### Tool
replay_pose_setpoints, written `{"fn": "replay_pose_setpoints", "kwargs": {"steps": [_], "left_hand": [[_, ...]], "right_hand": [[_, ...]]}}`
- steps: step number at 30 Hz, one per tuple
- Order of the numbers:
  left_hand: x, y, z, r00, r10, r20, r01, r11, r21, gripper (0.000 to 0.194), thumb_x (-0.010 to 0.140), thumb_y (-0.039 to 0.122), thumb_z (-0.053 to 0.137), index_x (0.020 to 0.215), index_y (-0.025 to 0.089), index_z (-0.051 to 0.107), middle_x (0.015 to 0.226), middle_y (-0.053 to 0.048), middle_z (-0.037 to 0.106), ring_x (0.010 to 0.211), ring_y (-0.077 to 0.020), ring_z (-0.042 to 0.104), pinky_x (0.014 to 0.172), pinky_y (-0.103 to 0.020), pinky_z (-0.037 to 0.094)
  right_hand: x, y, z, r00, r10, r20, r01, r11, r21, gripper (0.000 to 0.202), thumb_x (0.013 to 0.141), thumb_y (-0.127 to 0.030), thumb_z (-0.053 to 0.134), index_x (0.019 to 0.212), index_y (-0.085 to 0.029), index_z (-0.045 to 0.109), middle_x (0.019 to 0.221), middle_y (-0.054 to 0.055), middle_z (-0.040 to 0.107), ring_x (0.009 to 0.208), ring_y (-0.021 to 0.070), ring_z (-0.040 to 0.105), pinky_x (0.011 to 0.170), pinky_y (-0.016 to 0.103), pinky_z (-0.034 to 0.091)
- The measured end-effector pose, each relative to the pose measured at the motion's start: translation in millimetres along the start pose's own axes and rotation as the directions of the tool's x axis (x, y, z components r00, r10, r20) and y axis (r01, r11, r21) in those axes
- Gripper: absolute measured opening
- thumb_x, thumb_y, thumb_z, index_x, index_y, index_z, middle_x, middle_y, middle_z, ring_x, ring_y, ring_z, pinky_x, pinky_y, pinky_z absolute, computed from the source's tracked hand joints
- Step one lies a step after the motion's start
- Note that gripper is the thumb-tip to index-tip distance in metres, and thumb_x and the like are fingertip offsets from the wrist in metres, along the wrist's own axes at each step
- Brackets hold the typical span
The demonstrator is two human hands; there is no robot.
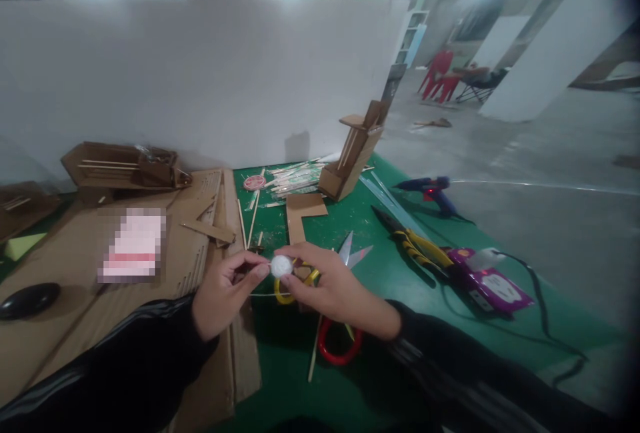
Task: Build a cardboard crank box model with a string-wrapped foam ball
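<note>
Green tabletop (350, 219), in from right edge: we see right hand (333, 283) gripping white ball (281, 267), left hand (225, 291) pinched closed beside it; likely fine adjusting, steadiness wanted next.

a ball (281, 267) sits between the hands (225, 293) (336, 279), left of the scissors (346, 251) and pliers (407, 238).

The thin piece (270, 263) pinched in the left hand (224, 291) was too small to identify; the right hand (336, 284) partly hid the white ball (281, 269); the pink item (134, 245) was pixelated, and the picture's edges cut off both black sleeves (115, 363)
</note>
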State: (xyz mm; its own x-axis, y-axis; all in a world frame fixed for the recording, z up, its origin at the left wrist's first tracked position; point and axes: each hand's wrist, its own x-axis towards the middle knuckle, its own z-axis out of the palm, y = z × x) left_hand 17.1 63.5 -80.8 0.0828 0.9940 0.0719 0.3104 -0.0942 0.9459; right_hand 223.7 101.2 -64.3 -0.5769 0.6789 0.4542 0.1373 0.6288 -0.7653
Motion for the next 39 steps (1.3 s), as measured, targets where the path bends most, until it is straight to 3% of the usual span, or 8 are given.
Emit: {"fn": "replay_pose_setpoints", "kwargs": {"steps": [3,8,13,20,23,28,33,39], "left_hand": [[-0.2,5.0,-5.2,0.997,0.075,-0.015,-0.074,0.995,0.061,0.027,0.09,0.041,0.057,0.086,0.016,0.065,0.079,-0.002,0.064,0.074,-0.0149,0.057,0.068,-0.025,0.044],[-2.9,8.3,-6.5,0.991,0.132,0.032,-0.135,0.987,0.093,0.025,0.094,0.039,0.052,0.084,0.017,0.061,0.072,0.002,0.055,0.066,-0.0124,0.05,0.063,-0.023,0.038],[-3.3,3.9,-2.9,0.989,0.109,0.105,-0.118,0.989,0.089,0.027,0.094,0.04,0.051,0.084,0.017,0.06,0.072,0.002,0.055,0.066,-0.0129,0.051,0.062,-0.023,0.039],[-7.8,-2.3,4.2,0.993,0.05,0.111,-0.071,0.979,0.194,0.028,0.091,0.036,0.052,0.077,0.015,0.064,0.059,0.002,0.056,0.054,-0.0128,0.054,0.051,-0.021,0.039],[-9.8,-2.2,8.8,0.993,0.047,0.107,-0.068,0.977,0.202,0.03,0.092,0.033,0.048,0.077,0.015,0.065,0.058,0.001,0.058,0.054,-0.0139,0.056,0.052,-0.022,0.04],[-14.0,3.7,14.6,0.979,0.091,0.181,-0.137,0.956,0.259,0.034,0.095,0.037,0.045,0.078,0.017,0.066,0.068,-0.002,0.065,0.061,-0.015,0.059,0.057,-0.024,0.042],[-16.1,7.0,12.9,0.937,0.261,0.232,-0.345,0.798,0.495,0.033,0.098,0.031,0.039,0.079,0.017,0.063,0.073,-0.004,0.066,0.07,-0.0181,0.06,0.064,-0.029,0.041],[-15.3,4.4,9.2,0.79,0.5,0.355,-0.59,0.461,0.663,0.03,0.095,0.019,0.039,0.078,0.016,0.063,0.069,-0.006,0.062,0.066,-0.02,0.052,0.063,-0.034,0.036]], "right_hand": [[0.2,-2.3,-4.0,0.999,0.027,0.042,-0.028,0.999,0.032,0.03,0.084,-0.021,0.062,0.113,-0.015,0.064,0.105,0.01,0.07,0.092,0.019,0.064,0.08,0.03,0.05],[-0.9,-4.9,-4.6,0.996,0.064,0.063,-0.072,0.99,0.119,0.029,0.085,-0.021,0.062,0.113,-0.015,0.065,0.102,0.007,0.07,0.089,0.0173,0.064,0.079,0.029,0.05],[-3.2,-2.9,0.6,0.998,0.052,0.036,-0.058,0.984,0.168,0.029,0.087,-0.024,0.063,0.115,-0.016,0.064,0.106,0.007,0.069,0.095,0.0182,0.064,0.085,0.03,0.05],[-5.0,0.2,9.5,1.0,0.012,-0.026,-0.007,0.984,0.178,0.028,0.088,-0.026,0.065,0.116,-0.02,0.063,0.112,0.008,0.066,0.104,0.0198,0.062,0.092,0.035,0.048],[-6.0,-0.7,13.5,0.999,0.035,-0.009,-0.033,0.983,0.182,0.028,0.089,-0.024,0.063,0.117,-0.02,0.059,0.115,0.008,0.065,0.107,0.0198,0.061,0.093,0.036,0.047],[-6.5,2.0,17.5,0.987,0.142,-0.08,-0.122,0.969,0.215,0.025,0.087,-0.024,0.065,0.11,-0.019,0.058,0.102,0.005,0.066,0.095,0.018,0.062,0.084,0.033,0.05],[-4.4,10.5,14.1,0.967,0.256,-0.015,-0.24,0.926,0.293,0.024,0.081,-0.03,0.072,0.099,-0.019,0.06,0.096,0.003,0.067,0.086,0.0172,0.062,0.077,0.031,0.051],[-3.3,12.4,3.5,0.948,0.294,0.123,-0.317,0.911,0.264,0.026,0.074,-0.028,0.078,0.092,-0.018,0.063,0.087,0.001,0.066,0.082,0.0161,0.062,0.074,0.029,0.049]]}}
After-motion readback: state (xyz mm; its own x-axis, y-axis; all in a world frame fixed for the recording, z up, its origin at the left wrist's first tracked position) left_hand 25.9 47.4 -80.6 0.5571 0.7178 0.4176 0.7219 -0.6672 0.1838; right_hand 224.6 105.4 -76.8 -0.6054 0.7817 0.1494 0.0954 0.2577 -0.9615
